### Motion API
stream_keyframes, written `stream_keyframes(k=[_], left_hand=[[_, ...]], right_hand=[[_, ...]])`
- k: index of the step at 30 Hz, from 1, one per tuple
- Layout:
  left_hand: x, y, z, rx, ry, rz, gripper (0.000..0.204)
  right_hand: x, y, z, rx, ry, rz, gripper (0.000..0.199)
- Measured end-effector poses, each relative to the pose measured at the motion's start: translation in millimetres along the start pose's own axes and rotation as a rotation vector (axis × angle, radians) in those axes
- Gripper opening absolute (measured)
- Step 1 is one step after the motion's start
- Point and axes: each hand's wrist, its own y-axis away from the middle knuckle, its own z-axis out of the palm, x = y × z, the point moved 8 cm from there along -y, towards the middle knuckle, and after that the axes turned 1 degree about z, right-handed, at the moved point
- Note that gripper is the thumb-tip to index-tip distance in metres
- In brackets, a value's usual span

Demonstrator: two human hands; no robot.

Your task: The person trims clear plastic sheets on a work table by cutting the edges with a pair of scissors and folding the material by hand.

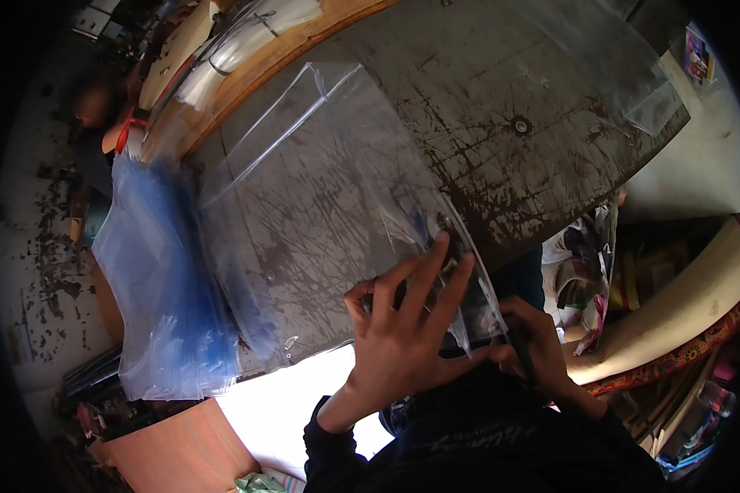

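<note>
A clear plastic sheet or bag (304,189) lies across the scratched grey table, a long folded crease near its far end. My left hand (399,329) rests flat over its near right part with the fingers spread, holding nothing. At the sheet's right edge, close to my body, my right hand (538,349) is closed, thumb and fingers bent together. A narrow dark strip shows at those fingers, but I cannot make out what they grip. Left of the sheet, a stack of bluish clear plastic bags (168,287) hangs over the table's left edge.
The worn table top (469,90) carries another clear plastic piece (633,90) at its far right corner. A bundle of clear plastic (238,53) lies on a wooden board at the far left, near a red looped thing (129,130). An orange-brown panel (177,452) stands at the lower left.
</note>
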Motion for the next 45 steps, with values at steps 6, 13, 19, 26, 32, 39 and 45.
stream_keyframes(k=[6,13,19,26,32,39,45], left_hand=[[-8.3,-28.9,-13.9,-0.171,0.099,0.098,0.081],[-38.6,-45.8,6.7,-0.158,0.154,-0.134,0.039],[-21.9,-36.8,14.7,-0.067,-0.158,-0.041,0.065],[-7.0,-11.9,22.8,-0.109,-0.078,-0.133,0.066],[6.4,0.5,26.0,-0.123,-0.116,-0.134,0.061],[8.1,2.3,25.7,-0.099,-0.138,-0.131,0.06],[6.9,2.8,25.4,-0.092,-0.162,-0.141,0.058]], right_hand=[[3.5,5.0,12.0,-0.161,-0.225,0.089,0.072],[10.6,1.9,15.4,-0.215,-0.302,0.018,0.044],[6.8,1.4,13.1,-0.225,-0.279,0.02,0.042],[-3.5,4.0,12.1,-0.237,-0.27,0.002,0.045],[-2.8,1.2,8.2,-0.223,-0.123,-0.066,0.046],[-12.8,0.2,11.1,-0.196,-0.117,-0.09,0.052],[-15.2,-0.9,12.4,-0.188,-0.111,-0.104,0.056]])
